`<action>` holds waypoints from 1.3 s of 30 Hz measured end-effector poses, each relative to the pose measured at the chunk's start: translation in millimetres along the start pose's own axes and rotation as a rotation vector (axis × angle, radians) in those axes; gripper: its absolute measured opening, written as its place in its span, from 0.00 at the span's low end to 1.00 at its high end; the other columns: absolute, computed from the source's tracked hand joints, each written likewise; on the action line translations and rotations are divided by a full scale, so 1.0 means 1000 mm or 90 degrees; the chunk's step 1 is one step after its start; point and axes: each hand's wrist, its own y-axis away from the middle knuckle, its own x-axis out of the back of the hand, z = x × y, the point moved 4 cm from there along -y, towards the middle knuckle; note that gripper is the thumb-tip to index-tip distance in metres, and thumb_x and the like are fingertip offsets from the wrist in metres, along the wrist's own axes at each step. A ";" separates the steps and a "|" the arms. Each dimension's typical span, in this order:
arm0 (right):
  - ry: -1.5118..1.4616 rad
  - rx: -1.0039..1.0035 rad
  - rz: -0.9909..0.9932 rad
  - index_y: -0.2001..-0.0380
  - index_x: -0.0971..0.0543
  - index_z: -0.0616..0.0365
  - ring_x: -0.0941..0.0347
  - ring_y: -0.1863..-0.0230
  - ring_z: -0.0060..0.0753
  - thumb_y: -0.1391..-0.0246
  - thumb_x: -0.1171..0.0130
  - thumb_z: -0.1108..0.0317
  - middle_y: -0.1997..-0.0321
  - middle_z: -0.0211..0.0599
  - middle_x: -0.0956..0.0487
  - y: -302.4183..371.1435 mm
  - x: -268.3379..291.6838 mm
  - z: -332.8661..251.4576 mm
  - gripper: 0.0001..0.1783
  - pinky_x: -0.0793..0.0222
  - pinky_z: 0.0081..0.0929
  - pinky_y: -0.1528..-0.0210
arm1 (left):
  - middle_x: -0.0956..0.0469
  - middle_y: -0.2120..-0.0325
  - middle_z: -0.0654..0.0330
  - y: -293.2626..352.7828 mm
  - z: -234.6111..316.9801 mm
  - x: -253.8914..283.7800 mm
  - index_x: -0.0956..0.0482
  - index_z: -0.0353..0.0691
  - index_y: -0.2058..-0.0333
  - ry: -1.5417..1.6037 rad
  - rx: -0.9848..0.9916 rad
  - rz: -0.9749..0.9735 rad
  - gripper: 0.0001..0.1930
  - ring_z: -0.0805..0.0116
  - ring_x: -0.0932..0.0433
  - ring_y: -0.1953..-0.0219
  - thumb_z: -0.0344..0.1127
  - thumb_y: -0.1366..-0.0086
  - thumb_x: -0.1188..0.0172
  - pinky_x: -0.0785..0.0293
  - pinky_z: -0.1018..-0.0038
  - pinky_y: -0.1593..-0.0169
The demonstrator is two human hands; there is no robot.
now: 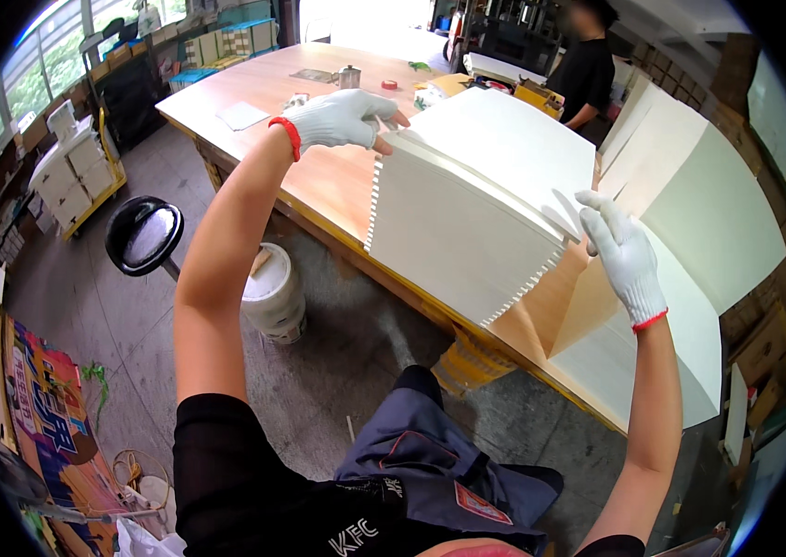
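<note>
A large white cardboard panel (458, 218) with notched side edges leans down over the table's near edge, joined along a fold to a flat white top (513, 139). My left hand (342, 121), in a white knit glove with a red cuff and bare thumb and fingertip, pinches the fold's left corner. At its right corner is my right hand (623, 255), gloved alike, fingers apart and reaching toward the edge. Whether those fingertips touch the cardboard is hard to tell.
More folded white cardboard (718, 204) stands at the right of the wooden table (253, 79). Below its near edge are a white bucket (274, 295) and a yellow crate (469, 362). A black stool (144, 234) is at left. A person in black (583, 70) stands beyond the table.
</note>
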 end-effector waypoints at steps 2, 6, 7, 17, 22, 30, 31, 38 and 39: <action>0.001 0.064 0.031 0.43 0.22 0.48 0.23 0.66 0.30 0.36 0.49 0.41 0.70 0.36 0.19 0.003 -0.005 -0.005 0.28 0.29 0.27 0.55 | 0.17 0.55 0.61 0.002 0.004 -0.004 0.18 0.57 0.46 -0.002 -0.003 0.010 0.23 0.63 0.21 0.51 0.43 0.42 0.30 0.29 0.68 0.45; 0.057 0.129 0.056 0.44 0.20 0.47 0.23 0.68 0.29 0.39 0.43 0.43 0.70 0.36 0.19 0.002 -0.013 -0.003 0.27 0.29 0.27 0.57 | 0.17 0.53 0.56 -0.001 0.011 -0.008 0.19 0.55 0.43 0.009 0.011 0.013 0.25 0.60 0.21 0.54 0.39 0.41 0.30 0.27 0.67 0.44; 0.078 0.125 0.051 0.44 0.19 0.47 0.23 0.69 0.29 0.40 0.41 0.44 0.70 0.37 0.19 0.001 -0.015 -0.005 0.27 0.28 0.27 0.58 | 0.17 0.53 0.56 -0.001 0.010 -0.007 0.18 0.55 0.44 0.015 0.009 0.018 0.25 0.60 0.21 0.54 0.39 0.41 0.30 0.27 0.67 0.44; 0.032 0.112 0.056 0.47 0.17 0.49 0.34 0.74 0.21 0.45 0.32 0.53 0.75 0.31 0.25 0.008 -0.017 -0.017 0.24 0.35 0.24 0.68 | 0.17 0.67 0.67 -0.007 -0.009 -0.013 0.15 0.51 0.56 0.047 -0.008 0.076 0.16 0.72 0.22 0.63 0.43 0.44 0.30 0.32 0.72 0.53; -0.010 0.154 0.081 0.47 0.17 0.50 0.28 0.71 0.21 0.44 0.33 0.55 0.71 0.33 0.20 0.010 -0.022 -0.007 0.22 0.32 0.24 0.66 | 0.17 0.68 0.65 -0.007 -0.002 -0.009 0.16 0.45 0.61 0.061 0.009 0.057 0.14 0.71 0.21 0.63 0.43 0.44 0.29 0.28 0.73 0.55; 0.055 0.185 0.114 0.45 0.19 0.50 0.20 0.66 0.35 0.39 0.39 0.56 0.63 0.42 0.16 0.019 -0.025 -0.015 0.21 0.26 0.27 0.60 | 0.18 0.71 0.61 -0.014 -0.012 -0.015 0.17 0.38 0.64 0.104 0.011 0.062 0.13 0.71 0.23 0.66 0.37 0.44 0.28 0.28 0.73 0.58; 0.057 0.179 0.111 0.45 0.19 0.50 0.20 0.66 0.35 0.39 0.39 0.56 0.63 0.42 0.16 0.018 -0.025 -0.016 0.21 0.26 0.27 0.60 | 0.18 0.70 0.61 -0.013 -0.015 -0.014 0.17 0.38 0.64 0.115 0.004 0.057 0.13 0.70 0.23 0.66 0.38 0.44 0.28 0.28 0.73 0.60; 0.056 0.174 0.113 0.47 0.18 0.51 0.19 0.65 0.33 0.39 0.39 0.59 0.63 0.42 0.16 0.019 -0.025 -0.015 0.19 0.26 0.26 0.59 | 0.18 0.70 0.60 -0.010 0.002 -0.008 0.16 0.37 0.66 0.105 0.004 0.049 0.13 0.69 0.23 0.66 0.40 0.42 0.28 0.28 0.73 0.58; 0.055 0.185 0.118 0.47 0.18 0.52 0.19 0.65 0.33 0.39 0.38 0.59 0.63 0.42 0.16 0.018 -0.025 -0.015 0.19 0.26 0.26 0.59 | 0.19 0.71 0.61 -0.010 0.001 -0.007 0.16 0.38 0.66 0.110 -0.003 0.050 0.13 0.70 0.24 0.67 0.41 0.42 0.28 0.28 0.73 0.59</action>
